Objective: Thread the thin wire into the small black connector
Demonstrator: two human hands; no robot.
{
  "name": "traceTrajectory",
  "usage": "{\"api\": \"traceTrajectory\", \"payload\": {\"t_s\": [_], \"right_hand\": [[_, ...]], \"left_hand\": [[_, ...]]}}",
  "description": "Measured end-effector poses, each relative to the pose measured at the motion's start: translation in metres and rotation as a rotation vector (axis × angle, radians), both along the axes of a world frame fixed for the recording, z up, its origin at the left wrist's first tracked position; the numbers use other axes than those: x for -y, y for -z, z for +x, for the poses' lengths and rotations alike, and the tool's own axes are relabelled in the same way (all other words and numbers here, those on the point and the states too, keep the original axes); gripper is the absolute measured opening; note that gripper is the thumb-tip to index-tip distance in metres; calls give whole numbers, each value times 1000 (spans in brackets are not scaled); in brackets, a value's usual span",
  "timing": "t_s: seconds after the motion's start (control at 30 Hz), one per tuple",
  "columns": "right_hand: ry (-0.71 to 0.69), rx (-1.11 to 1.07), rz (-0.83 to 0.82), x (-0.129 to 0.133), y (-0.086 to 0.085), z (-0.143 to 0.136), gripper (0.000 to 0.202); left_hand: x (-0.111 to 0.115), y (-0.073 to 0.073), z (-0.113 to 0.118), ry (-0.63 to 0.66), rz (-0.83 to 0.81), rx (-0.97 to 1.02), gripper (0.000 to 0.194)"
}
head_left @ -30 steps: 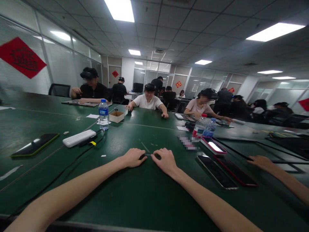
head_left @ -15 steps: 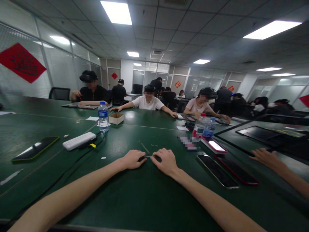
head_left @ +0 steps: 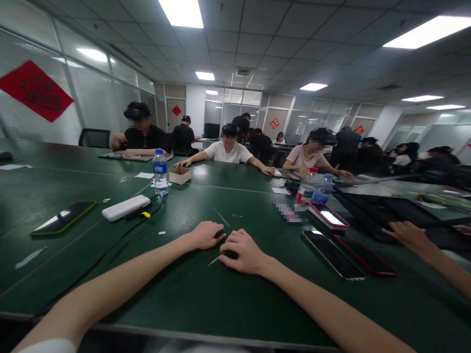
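Near the middle of the green table point(head_left: 176, 289), my right hand point(head_left: 243, 250) is closed around a black-handled tool point(head_left: 231, 254) with a thin, light-coloured shaft. The shaft points left and down toward the tabletop; I cannot tell its exact kind. Just to the left, my left hand point(head_left: 205, 235) is closed on a small black piece point(head_left: 219, 234), mostly hidden by the fingers. My two hands are close together, and the shaft is clear of the left hand.
To the left are a phone point(head_left: 63, 219), a white power bank point(head_left: 125, 208) with a black cable and a water bottle point(head_left: 160, 172). A small open box point(head_left: 180, 175) stands beyond. Phones point(head_left: 333, 255) lie right, near two bottles and another person's hand point(head_left: 408, 235) on a black frame.
The tool's shaft, earlier spanning between my two hands, now points down-left from my right hand. My right hand has moved slightly nearer and left. The neighbour's black frame has tipped lower.
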State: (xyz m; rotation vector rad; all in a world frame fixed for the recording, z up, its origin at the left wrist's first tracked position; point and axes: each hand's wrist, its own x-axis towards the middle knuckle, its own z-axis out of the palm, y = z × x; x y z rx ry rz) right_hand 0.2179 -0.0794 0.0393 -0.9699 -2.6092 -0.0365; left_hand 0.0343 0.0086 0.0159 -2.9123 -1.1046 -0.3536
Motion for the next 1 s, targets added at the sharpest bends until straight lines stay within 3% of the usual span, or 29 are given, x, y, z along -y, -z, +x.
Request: {"api": "traceTrajectory", "payload": {"t_s": [0.17, 0.27, 1.0], "right_hand": [[302, -81, 65, -28, -1, 30, 29], [412, -77, 47, -36, 3, 37, 32], [445, -72, 27, -36, 10, 32, 37]], "left_hand": [[1, -1, 1, 19, 12, -4, 29], [1, 0, 1, 25, 14, -3, 28], [0, 1, 1, 30, 19, 8, 28]]}}
